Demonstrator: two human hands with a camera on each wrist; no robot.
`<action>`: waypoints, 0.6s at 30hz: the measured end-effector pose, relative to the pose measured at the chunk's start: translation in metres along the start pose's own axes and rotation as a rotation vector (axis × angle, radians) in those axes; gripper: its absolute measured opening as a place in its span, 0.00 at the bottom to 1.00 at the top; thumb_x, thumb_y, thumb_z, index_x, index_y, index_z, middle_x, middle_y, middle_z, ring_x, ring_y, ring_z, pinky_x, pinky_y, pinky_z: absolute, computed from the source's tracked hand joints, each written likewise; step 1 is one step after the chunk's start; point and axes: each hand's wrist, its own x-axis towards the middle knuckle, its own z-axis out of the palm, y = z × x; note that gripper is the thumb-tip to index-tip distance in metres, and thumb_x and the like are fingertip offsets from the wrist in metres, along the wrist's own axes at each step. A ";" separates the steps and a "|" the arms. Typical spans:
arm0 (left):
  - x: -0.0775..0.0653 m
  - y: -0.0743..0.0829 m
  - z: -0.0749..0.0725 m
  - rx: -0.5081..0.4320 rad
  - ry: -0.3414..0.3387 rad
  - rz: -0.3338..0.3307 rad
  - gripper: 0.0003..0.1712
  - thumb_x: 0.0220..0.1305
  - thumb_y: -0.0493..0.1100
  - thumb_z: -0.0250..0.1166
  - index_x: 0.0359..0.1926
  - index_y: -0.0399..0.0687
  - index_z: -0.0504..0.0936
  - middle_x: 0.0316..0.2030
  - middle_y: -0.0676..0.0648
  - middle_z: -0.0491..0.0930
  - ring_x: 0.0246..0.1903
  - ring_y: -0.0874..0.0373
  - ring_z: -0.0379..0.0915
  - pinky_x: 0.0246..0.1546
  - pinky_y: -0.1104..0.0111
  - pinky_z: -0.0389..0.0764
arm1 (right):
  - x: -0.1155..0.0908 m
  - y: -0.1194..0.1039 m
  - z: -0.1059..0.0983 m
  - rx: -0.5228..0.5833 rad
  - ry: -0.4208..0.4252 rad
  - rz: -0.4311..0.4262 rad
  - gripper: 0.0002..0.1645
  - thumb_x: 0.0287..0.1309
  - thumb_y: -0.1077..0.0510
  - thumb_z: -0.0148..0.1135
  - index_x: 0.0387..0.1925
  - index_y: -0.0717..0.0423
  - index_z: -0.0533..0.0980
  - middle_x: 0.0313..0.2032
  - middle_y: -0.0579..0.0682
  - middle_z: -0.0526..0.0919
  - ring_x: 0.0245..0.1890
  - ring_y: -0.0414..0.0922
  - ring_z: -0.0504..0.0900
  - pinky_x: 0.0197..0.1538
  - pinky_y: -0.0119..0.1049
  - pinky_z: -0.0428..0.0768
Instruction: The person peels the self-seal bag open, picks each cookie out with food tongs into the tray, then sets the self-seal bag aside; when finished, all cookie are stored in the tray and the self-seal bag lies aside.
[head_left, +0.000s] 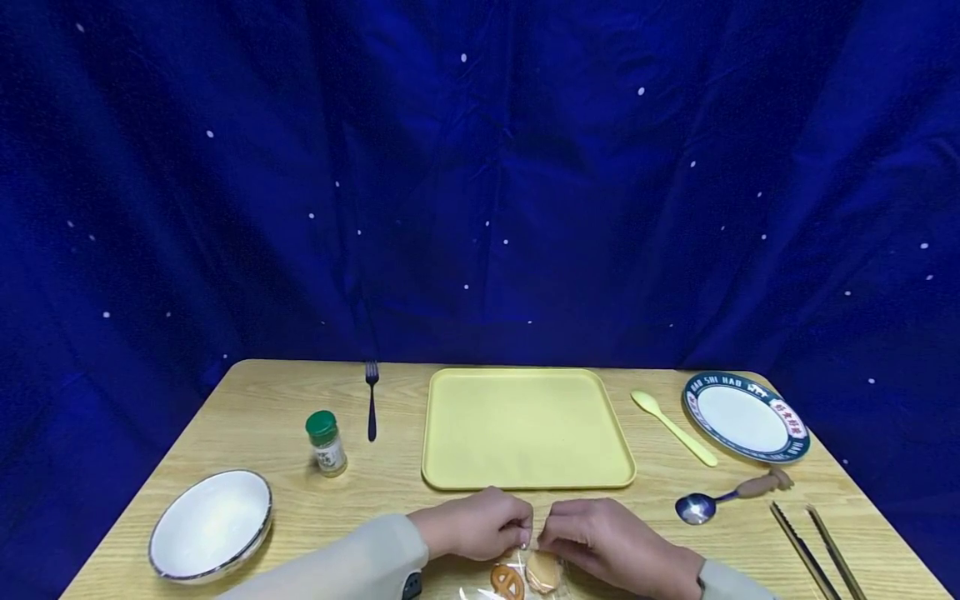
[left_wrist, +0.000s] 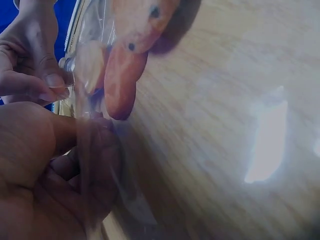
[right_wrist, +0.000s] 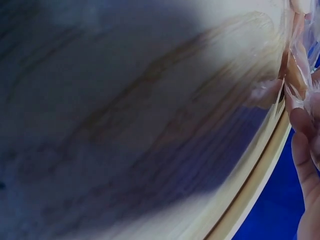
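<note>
A clear plastic bag (head_left: 491, 592) lies at the table's near edge, its lower part cut off by the head view. Inside it are a pretzel-shaped piece (head_left: 507, 581) and a round pale-brown biscuit-like piece (head_left: 543, 572). My left hand (head_left: 483, 525) pinches the bag's top edge with curled fingers. Close beside it, my right hand (head_left: 600, 542) pinches the same edge. In the left wrist view, an orange-brown piece (left_wrist: 125, 80) shows through the film (left_wrist: 92, 165) beside the left hand (left_wrist: 35, 175). The right wrist view catches the right hand (right_wrist: 309, 165) only at its edge.
Beyond the hands lies a yellow tray (head_left: 525, 429). A white bowl (head_left: 212, 523), green-capped jar (head_left: 326, 444) and dark fork (head_left: 372, 400) are at left. At right are a yellow spoon (head_left: 675, 428), a green-rimmed plate (head_left: 746, 417), a metal spoon (head_left: 697, 507) and tongs (head_left: 806, 550).
</note>
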 end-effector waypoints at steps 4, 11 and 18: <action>0.000 0.000 0.001 0.025 0.004 0.007 0.09 0.67 0.39 0.58 0.27 0.50 0.78 0.22 0.60 0.72 0.21 0.74 0.63 0.27 0.83 0.68 | 0.000 0.000 0.000 -0.025 -0.009 -0.028 0.06 0.66 0.55 0.59 0.40 0.39 0.78 0.37 0.31 0.79 0.38 0.21 0.73 0.41 0.11 0.71; 0.001 0.000 0.000 0.064 -0.007 0.021 0.09 0.66 0.39 0.59 0.27 0.51 0.77 0.22 0.61 0.72 0.22 0.75 0.63 0.28 0.84 0.67 | 0.001 -0.001 -0.002 -0.075 -0.020 -0.076 0.05 0.65 0.56 0.61 0.39 0.39 0.78 0.35 0.31 0.77 0.36 0.21 0.72 0.39 0.10 0.70; 0.003 -0.001 0.000 0.076 -0.016 0.034 0.09 0.66 0.38 0.58 0.27 0.51 0.77 0.22 0.62 0.72 0.22 0.75 0.63 0.28 0.84 0.66 | 0.002 0.000 -0.005 -0.053 -0.062 -0.063 0.05 0.66 0.54 0.59 0.40 0.38 0.78 0.36 0.31 0.77 0.37 0.20 0.72 0.40 0.10 0.70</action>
